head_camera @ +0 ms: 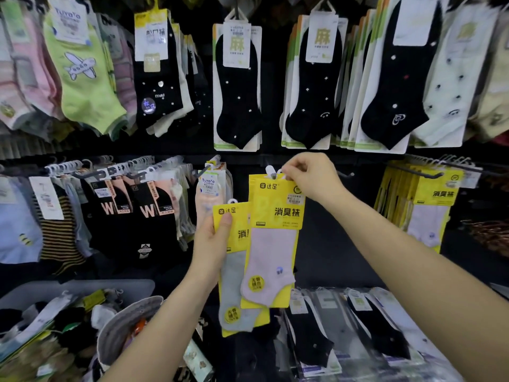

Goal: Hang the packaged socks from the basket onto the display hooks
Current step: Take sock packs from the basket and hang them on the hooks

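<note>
Pink sock pack (271, 244) in right hand's (311, 176) pinch, grey pack (234, 296) in left hand's (210, 244) grip

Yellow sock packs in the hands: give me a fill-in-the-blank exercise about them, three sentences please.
The right hand pinches the pink-sock pack by the white hook at its ____. The left hand holds a second pack whose sock is ____. Behind the socks, both packs are coloured ____.
Missing words: top; grey; yellow.

Two hands (212, 244) (311, 176), two held yellow sock packs (275, 244) (234, 296), one basket (124, 283).
</note>
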A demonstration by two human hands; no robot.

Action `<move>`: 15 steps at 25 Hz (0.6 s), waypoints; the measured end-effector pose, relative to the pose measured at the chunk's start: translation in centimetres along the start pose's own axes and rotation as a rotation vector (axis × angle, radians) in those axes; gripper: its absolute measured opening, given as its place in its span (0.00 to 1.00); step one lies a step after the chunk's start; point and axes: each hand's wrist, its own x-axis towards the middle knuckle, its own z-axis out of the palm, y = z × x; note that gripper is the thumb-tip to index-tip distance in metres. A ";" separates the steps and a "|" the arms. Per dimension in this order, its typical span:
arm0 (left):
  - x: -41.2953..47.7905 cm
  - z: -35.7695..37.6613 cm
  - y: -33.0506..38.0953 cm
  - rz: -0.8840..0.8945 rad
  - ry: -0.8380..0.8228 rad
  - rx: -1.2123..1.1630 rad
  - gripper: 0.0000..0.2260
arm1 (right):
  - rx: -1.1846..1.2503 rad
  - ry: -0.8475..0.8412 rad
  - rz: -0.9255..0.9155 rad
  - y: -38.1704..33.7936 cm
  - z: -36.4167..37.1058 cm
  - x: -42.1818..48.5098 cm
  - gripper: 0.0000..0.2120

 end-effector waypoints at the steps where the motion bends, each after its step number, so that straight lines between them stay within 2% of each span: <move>1: 0.2 -0.7 0.0 -0.002 0.040 0.008 0.06 | -0.013 -0.017 -0.010 -0.3 0.3 0.4 0.08; 5: 0.9 -3.4 0.0 -0.021 0.152 0.079 0.07 | -0.047 -0.048 0.020 -0.6 1.6 0.8 0.09; 9: 1.0 -4.5 1.1 0.082 0.197 0.158 0.09 | -0.013 -0.022 0.060 -0.3 1.8 0.9 0.05; 11: 0.8 -4.1 1.8 0.126 0.175 0.180 0.08 | 0.018 0.093 0.028 -0.5 1.6 0.2 0.03; 13: 0.3 -3.0 2.3 0.143 0.106 0.169 0.07 | 0.076 0.169 -0.082 -1.0 1.5 -1.3 0.04; 15: -0.3 -1.3 2.2 0.149 0.014 0.154 0.06 | 0.072 0.042 -0.188 -1.8 1.5 -3.0 0.06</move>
